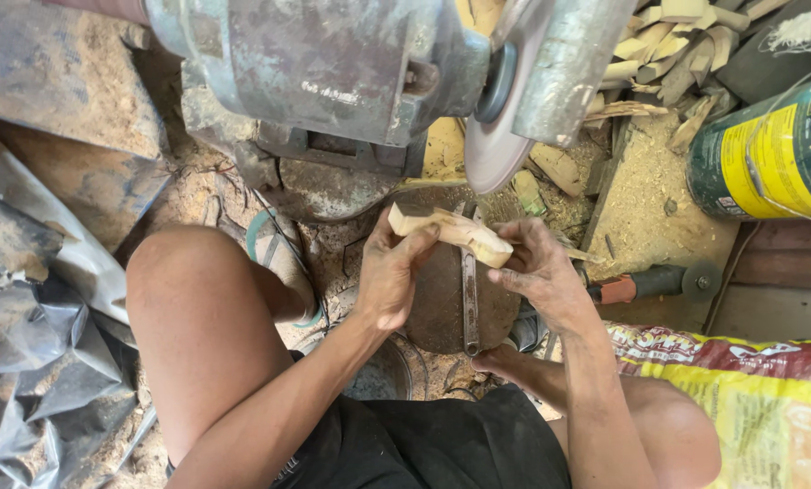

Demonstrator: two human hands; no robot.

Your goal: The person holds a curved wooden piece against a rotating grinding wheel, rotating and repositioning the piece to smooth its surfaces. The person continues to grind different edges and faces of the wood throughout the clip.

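A pale carved wooden piece (451, 231) is held between both hands, just below a round grinding disc (496, 149). My left hand (392, 272) grips its left end with thumb on top. My right hand (537, 267) cups its right end from beside and below. The disc is mounted on a worn grey-green motor (324, 63) above. Under the hands lies a dark rounded block (442, 299) with a metal strap across it.
My bare left knee (197, 308) is at the left, a sandalled foot (283, 263) beside it. Wood offcuts (672, 45) and sawdust lie at the upper right, with a green-yellow can (772, 149), a small power tool (659, 281) and a printed sack (749, 398). Crumpled plastic sheeting (25, 317) is at the far left.
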